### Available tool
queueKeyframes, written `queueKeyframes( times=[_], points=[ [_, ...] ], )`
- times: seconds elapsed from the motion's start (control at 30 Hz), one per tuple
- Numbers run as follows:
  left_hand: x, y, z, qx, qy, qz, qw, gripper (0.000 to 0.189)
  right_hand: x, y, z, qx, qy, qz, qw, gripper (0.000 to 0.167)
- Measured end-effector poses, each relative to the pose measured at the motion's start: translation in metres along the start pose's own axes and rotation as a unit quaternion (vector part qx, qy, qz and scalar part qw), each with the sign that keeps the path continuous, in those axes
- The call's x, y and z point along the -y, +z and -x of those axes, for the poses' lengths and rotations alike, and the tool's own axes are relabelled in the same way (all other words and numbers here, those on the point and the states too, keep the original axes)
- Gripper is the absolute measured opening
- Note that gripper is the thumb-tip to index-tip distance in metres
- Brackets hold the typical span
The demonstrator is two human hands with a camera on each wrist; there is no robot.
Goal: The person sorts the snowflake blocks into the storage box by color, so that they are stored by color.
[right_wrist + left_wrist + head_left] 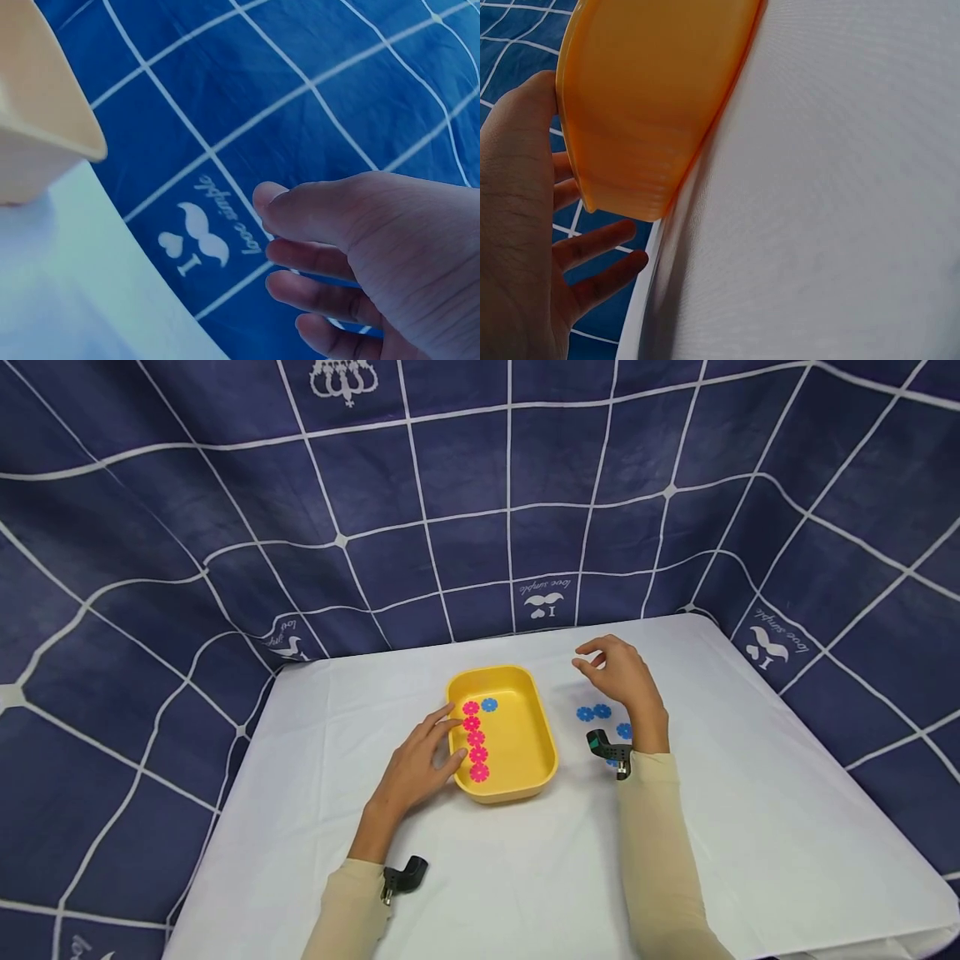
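Observation:
A yellow plastic tray stands on the table, with a column of several pink flower-shaped discs along its left side. One blue flower-shaped disc lies near its far end, right of the topmost pink one. My left hand rests at the tray's left rim, fingers spread; the left wrist view shows its thumb against the tray wall. Off the tray's far right side, my right hand hovers above the table, its fingers loosely bent and nothing visible between them.
Several blue flower-shaped discs lie on the white-covered table right of the tray, some partly hidden by the right wrist and its camera. A dark blue checked cloth hangs behind the table and along its sides.

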State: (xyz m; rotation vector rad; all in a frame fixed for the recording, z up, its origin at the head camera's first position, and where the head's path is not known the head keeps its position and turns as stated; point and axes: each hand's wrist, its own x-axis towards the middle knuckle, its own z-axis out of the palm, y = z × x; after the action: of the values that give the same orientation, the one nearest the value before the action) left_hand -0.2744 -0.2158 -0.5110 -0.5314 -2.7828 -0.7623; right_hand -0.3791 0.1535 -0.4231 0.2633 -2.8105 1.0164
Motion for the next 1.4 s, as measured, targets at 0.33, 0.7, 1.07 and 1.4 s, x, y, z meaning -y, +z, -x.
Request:
queueKeyframes(
  times=[0.33,0.7,1.07,1.4],
  points=[
    [0.000,0.000,0.000,0.003,-0.005,0.010,0.9999,0.058,-0.018,-0.013,0.005,0.010,0.032,-0.007,0.9994,0.038],
    [0.001,0.001,0.000,0.000,0.000,0.018,0.9998,0.058,-0.029,-0.004,0.000,0.091,0.072,-0.001,0.9932,0.039],
    [0.000,0.001,-0.001,0.002,-0.007,0.015,0.9999,0.058,-0.039,0.007,-0.001,0.176,0.114,-0.005,0.9778,0.041],
    [0.001,0.002,-0.002,0.004,-0.011,0.017,0.9998,0.058,-0.050,0.015,0.000,0.220,0.117,0.005,0.9684,0.040]
  ],
)
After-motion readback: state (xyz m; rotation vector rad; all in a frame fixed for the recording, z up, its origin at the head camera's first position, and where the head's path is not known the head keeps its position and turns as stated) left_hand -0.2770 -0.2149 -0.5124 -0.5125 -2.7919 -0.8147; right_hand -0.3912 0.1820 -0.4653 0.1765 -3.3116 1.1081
